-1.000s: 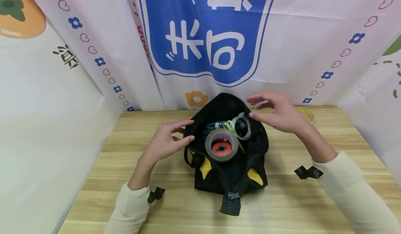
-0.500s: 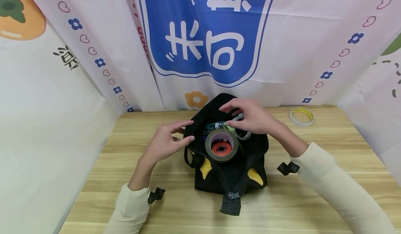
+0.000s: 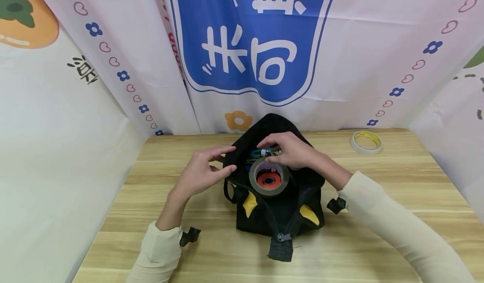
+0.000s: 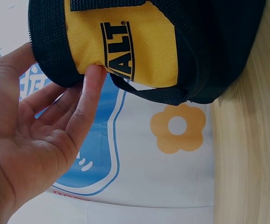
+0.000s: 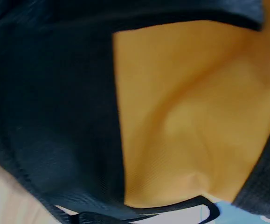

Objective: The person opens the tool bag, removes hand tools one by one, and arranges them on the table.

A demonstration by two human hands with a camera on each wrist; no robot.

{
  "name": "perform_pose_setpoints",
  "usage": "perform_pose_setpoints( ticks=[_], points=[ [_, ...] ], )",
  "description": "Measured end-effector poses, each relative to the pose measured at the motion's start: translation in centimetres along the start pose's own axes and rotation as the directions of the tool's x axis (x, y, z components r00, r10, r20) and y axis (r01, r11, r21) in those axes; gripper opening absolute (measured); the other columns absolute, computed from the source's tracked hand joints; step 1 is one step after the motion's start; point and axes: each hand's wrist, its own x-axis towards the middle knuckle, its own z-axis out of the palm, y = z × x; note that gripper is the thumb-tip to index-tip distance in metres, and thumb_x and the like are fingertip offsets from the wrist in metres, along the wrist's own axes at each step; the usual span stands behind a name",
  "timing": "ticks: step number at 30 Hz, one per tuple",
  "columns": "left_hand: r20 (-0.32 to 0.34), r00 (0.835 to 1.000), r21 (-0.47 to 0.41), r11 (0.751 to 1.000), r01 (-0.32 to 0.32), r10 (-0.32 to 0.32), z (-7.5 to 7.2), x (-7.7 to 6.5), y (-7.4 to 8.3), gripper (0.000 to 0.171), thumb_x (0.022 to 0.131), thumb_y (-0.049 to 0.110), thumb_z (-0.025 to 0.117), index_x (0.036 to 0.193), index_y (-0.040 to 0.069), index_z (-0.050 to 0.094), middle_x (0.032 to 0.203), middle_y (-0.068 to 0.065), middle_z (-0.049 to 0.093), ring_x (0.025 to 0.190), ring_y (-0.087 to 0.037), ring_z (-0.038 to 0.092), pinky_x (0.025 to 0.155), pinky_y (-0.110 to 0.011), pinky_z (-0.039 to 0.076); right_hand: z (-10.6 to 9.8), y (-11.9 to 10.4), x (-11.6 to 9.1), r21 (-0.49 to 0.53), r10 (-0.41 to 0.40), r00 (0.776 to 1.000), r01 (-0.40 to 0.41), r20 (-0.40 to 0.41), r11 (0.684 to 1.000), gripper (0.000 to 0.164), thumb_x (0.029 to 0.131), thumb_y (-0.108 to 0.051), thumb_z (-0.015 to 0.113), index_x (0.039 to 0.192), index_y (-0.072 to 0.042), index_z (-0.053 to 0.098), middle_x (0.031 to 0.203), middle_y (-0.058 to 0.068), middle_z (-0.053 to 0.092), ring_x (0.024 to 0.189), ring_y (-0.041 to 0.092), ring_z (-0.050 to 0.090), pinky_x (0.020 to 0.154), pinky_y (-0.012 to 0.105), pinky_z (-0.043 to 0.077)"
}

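A black and yellow zip-top tool bag (image 3: 280,213) stands unzipped on the table. My left hand (image 3: 200,169) holds its left edge; in the left wrist view, fingertips of this hand (image 4: 46,126) meet the dark rim and the yellow side panel. Over the bag's opening is my right hand (image 3: 293,150), thumb and index finger apart, the thumb tip right at the rim of a wide brown tape roll (image 3: 254,184). A smaller orange roll (image 3: 269,181) shows inside that ring. Marker pens (image 3: 261,152) lie behind it. The right wrist view shows only the bag's side (image 5: 195,112), without the hand.
A whitish tape roll with a yellow inner ring (image 3: 366,143) lies at the table's back right. Printed cloth (image 3: 332,64) hangs behind the wooden table (image 3: 397,199) and along both sides. A zipper tab (image 3: 281,247) sticks out from the bag's front.
My right hand has moved left and down from the bag's right rim to over its contents, covering the grey ring and green item seen before. My left hand stays at the bag's edge.
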Motion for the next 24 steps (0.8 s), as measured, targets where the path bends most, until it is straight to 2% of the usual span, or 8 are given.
perform_pose_setpoints(
  ticks=[5, 13, 20, 24],
  points=[
    [0.002, 1.000, -0.001, 1.000, 0.003, -0.003, 0.0, 0.0, 0.0, 0.046, 0.098, 0.018, 0.080, 0.143, 0.010, 0.070, 0.142, -0.013, 0.071, 0.112, -0.030, 0.076, 0.086, -0.038, 0.068, 1.1, 0.8, 0.2, -0.025, -0.003, 0.999, 0.004, 0.049, 1.000, 0.037, 0.095, -0.006, 0.081, 0.131, -0.009, 0.075, 0.131, 0.013, 0.075, 0.119, 0.032, 0.073, 0.099, 0.047, 0.064],
    [-0.001, 1.000, -0.007, 1.000, 0.002, -0.002, -0.2, -0.1, -0.1, 0.046, 0.098, 0.019, 0.080, 0.142, 0.011, 0.070, 0.141, -0.013, 0.072, 0.112, -0.030, 0.075, 0.081, -0.031, 0.068, 2.3, 1.2, 0.6, -0.105, -0.030, 0.996, 0.040, 0.090, 0.994, 0.033, 0.096, -0.004, 0.077, 0.129, -0.008, 0.077, 0.129, 0.008, 0.076, 0.121, 0.026, 0.070, 0.108, 0.049, 0.058],
    [-0.001, 1.000, -0.008, 1.000, 0.007, -0.007, -0.2, -0.1, -0.3, 0.046, 0.098, 0.019, 0.080, 0.142, 0.011, 0.070, 0.142, -0.012, 0.072, 0.113, -0.030, 0.075, 0.080, -0.030, 0.068, 2.5, 1.0, 0.7, -0.109, -0.058, 0.994, 0.068, 0.097, 0.992, 0.028, 0.099, -0.001, 0.073, 0.125, -0.008, 0.078, 0.124, 0.008, 0.077, 0.116, 0.023, 0.072, 0.100, 0.043, 0.063],
    [0.004, 1.000, -0.009, 1.000, 0.007, -0.007, -0.2, -0.1, -0.1, 0.046, 0.098, 0.019, 0.081, 0.142, 0.011, 0.070, 0.141, -0.012, 0.072, 0.112, -0.029, 0.075, 0.080, -0.030, 0.068, 2.4, 0.7, 0.5, -0.119, -0.062, 0.996, 0.069, 0.062, 0.990, 0.027, 0.097, -0.002, 0.076, 0.122, -0.009, 0.081, 0.120, 0.007, 0.079, 0.110, 0.022, 0.074, 0.094, 0.040, 0.064]
  ],
)
